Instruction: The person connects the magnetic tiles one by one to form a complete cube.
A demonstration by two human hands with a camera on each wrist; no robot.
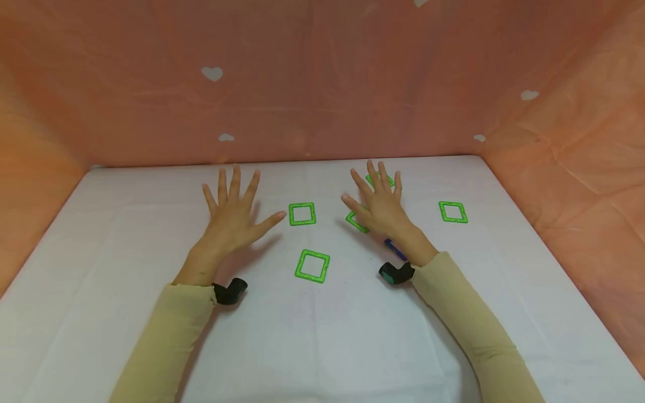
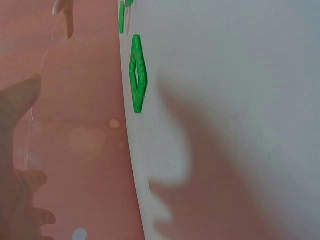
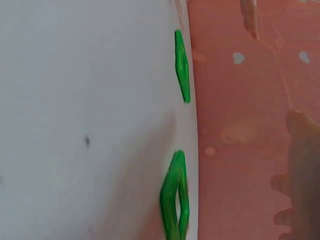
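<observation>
We have our left hand [image 1: 232, 223] and right hand [image 1: 384, 210] spread, empty; 1 square [image 1: 302, 223] lies just right of the left thumb [image 1: 269, 223], nearer that hand than the other.

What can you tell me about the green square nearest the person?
The green square is an open frame: four bright green sides, faintly speckled, around an empty middle. It looks like plastic and appears whole. It lies flat on the white table, turned slightly askew, between the arms. Neither the left hand nor the right hand touches it.
</observation>
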